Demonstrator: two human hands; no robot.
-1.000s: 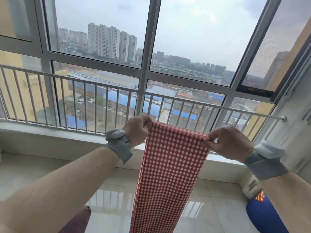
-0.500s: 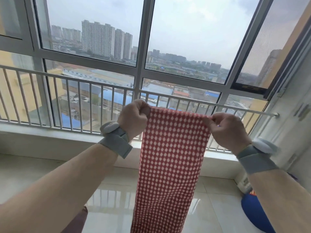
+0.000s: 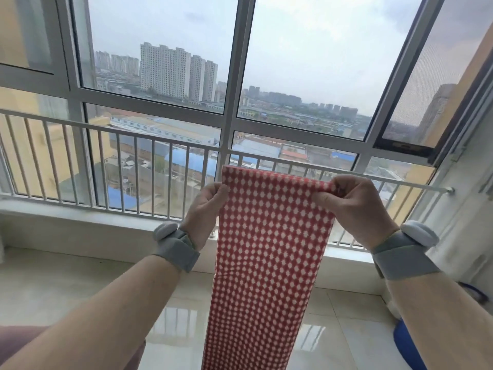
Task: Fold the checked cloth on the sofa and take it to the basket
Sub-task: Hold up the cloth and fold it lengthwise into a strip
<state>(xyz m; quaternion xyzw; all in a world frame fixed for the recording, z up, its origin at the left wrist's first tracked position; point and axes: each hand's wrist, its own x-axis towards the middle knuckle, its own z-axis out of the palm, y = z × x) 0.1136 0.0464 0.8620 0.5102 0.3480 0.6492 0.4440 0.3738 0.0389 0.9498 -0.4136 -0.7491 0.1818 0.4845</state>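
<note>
The red-and-white checked cloth (image 3: 266, 257) hangs straight down as a long narrow strip in front of me, its lower end running out of the bottom of the view. My left hand (image 3: 206, 206) pinches its top left corner. My right hand (image 3: 349, 206) pinches the top right corner, so the top edge is stretched level between them at about the height of the window rail. Both wrists wear grey bands. Neither the sofa's seat nor the basket can be made out in this view.
A white railing (image 3: 133, 134) and tall windows (image 3: 240, 76) stand straight ahead over a low sill. Glossy floor tiles (image 3: 333, 329) lie below. A blue round object (image 3: 408, 345) sits at the bottom right, a dark pinkish cushion edge (image 3: 16, 340) at the bottom left.
Both hands have risen a little with the cloth and the view has tilted up; the strip stays stretched between them, with each hand's pinch unchanged.
</note>
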